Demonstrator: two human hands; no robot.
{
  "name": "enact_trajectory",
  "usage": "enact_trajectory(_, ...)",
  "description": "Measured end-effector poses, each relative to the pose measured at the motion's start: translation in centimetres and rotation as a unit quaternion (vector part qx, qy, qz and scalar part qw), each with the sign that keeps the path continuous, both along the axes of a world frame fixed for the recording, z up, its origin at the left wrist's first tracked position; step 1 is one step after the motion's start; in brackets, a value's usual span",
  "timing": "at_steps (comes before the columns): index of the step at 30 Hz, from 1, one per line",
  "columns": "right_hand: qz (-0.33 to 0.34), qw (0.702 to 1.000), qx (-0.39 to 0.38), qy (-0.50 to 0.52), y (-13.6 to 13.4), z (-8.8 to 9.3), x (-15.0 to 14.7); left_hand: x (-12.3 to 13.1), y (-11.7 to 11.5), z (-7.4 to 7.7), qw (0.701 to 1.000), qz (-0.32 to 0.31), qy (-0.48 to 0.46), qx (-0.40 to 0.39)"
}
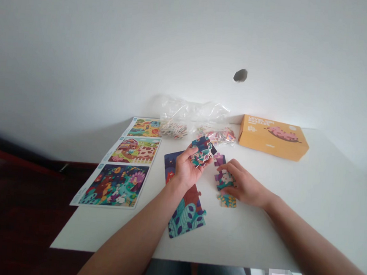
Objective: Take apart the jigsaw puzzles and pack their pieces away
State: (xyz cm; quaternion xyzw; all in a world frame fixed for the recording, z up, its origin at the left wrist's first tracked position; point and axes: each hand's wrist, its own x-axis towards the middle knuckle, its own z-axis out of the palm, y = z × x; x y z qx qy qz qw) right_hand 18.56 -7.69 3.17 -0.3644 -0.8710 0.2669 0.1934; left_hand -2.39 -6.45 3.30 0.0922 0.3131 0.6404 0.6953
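- Strip (186, 216): flat on the table (274, 238), partly hidden by the left hand (187, 169) and forearm. Long axis running away from the body, far end tilted slightly left. Straight long edge facing left, knobbed edge facing right.
- Column (227, 181): right of the strip, apart from it, long axis nearly parallel. Purple end pointing away, yellow-leaf end toward the body. Under the fingers, cannot tell whether fully joined.
- Left hand: raised above the strip, palm turned up, closed around a loose stack (204, 152) of pieces, thumb on top. Pieces fanned, pointing several ways.
- Right hand (246, 185): low at the column, half open, thumb and fingertips parted across the rabbit part. Cannot tell whether gripping or merely touching.
- Sheet (127, 167): left of the strip, three scenes stacked lengthwise, far end tilted right.
- Bags (174, 129): beyond the hands, with pieces inside.
- Box (272, 138): far right, lying lengthwise across, near the wall (190, 49).
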Motion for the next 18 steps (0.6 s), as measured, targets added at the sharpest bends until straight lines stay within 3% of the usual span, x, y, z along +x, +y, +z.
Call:
enact_trajectory(5,-0.028,0.999,0.027,0.008,-0.1,0.0,-0.1,0.0,-0.1,0.1,1.000,-0.006,0.009,0.010)
enact_trajectory(10,-0.068,0.991,-0.019,0.110,0.0,-0.3,0.1,0.1,0.0,-0.4,0.995,-0.024,0.083,0.046)
enact_trajectory(15,-0.104,0.935,-0.104,0.323,0.2,-0.8,-0.2,1.0,-0.1,-1.0,0.956,-0.003,0.276,0.103)
enact_trajectory(18,-0.118,0.909,-0.095,0.389,0.3,-1.1,-0.5,1.4,-0.8,-0.6,0.926,-0.060,0.344,0.146)
